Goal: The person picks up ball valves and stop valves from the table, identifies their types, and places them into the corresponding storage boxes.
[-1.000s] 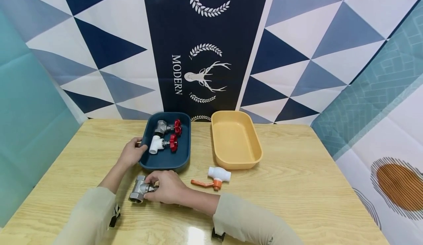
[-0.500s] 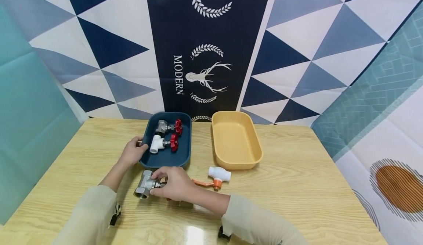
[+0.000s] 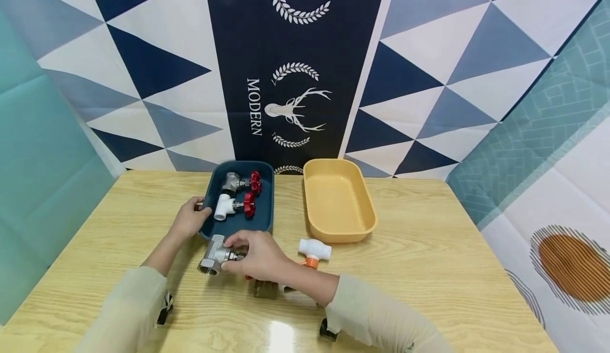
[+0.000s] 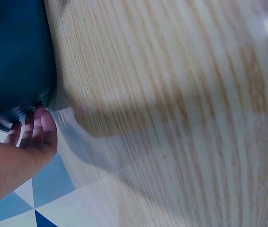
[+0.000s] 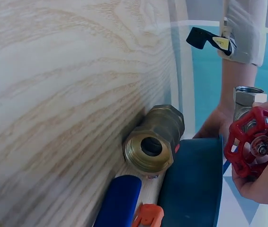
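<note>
My right hand [image 3: 262, 255] pinches a silver metal gate valve [image 3: 213, 258] by its stem side, just in front of the dark blue tray [image 3: 240, 229]. Its red handwheel [image 5: 254, 142] shows in the right wrist view, while the palm covers it in the head view. At the tray's left wall, my left hand [image 3: 189, 219] grips the rim; its fingers [image 4: 37, 130] bend against the outside in the left wrist view. Inside the tray lie a metal valve [image 3: 232, 182] and a white tee-shaped valve [image 3: 224, 207], both with red handwheels.
A yellow tray [image 3: 339, 199] stands right of the blue one. In front of it lies a white ball valve [image 3: 314, 249] with an orange handle. Under my right forearm sits a brass fitting [image 5: 155, 135], with a blue handle [image 5: 120, 201] beside it in the right wrist view.
My right hand has lifted the gate valve and moved it slightly right and toward the blue tray, uncovering part of the brass fitting. The left hand has stayed at the tray's rim.
</note>
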Demonstrator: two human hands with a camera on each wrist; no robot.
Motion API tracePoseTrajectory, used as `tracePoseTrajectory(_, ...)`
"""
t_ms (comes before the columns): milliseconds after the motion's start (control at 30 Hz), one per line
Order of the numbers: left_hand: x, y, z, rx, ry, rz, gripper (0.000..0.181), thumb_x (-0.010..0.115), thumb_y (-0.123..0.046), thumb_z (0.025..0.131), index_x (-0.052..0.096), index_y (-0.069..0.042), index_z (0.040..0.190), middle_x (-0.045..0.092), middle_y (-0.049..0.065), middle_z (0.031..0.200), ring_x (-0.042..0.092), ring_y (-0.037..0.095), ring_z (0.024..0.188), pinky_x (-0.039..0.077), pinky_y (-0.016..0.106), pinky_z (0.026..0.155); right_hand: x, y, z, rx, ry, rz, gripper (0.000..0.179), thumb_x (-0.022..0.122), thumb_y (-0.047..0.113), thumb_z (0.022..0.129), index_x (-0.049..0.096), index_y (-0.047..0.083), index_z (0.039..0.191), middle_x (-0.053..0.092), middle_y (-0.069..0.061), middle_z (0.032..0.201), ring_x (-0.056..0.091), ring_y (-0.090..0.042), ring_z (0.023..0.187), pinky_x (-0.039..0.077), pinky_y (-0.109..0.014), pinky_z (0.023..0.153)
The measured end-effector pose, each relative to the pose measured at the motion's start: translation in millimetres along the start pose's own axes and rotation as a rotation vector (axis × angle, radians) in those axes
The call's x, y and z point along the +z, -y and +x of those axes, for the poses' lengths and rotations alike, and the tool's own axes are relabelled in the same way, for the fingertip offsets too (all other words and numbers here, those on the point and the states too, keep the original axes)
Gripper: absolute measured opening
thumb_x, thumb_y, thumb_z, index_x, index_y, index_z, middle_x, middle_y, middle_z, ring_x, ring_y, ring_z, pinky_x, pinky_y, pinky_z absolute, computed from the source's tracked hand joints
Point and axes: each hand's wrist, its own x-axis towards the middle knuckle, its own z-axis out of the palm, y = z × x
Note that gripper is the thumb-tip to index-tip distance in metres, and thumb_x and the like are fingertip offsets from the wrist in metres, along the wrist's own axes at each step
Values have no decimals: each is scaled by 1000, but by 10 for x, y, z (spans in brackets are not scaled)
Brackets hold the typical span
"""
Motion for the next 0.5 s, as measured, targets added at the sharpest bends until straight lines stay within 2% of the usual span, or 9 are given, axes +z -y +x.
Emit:
tracePoseTrajectory(233,-13,-4,3,-3,12,-1,49,39,-17,97,32,8,138,46,32,126,52,40,108,47,47,91,-43,-7,6,14,-27,-19,28,78,26,75,67,20,100,69,3,100,51,-2,66,44,-17,58)
tracePoseTrajectory(500,0,17,20,3,12,11,49,39,-17,97,33,8,138,47,32,125,54,39,106,48,45,88,-100,-25,-1,-7,-62,-65,28,77,27,76,67,21,101,68,2,102,51,-4,68,43,-17,62)
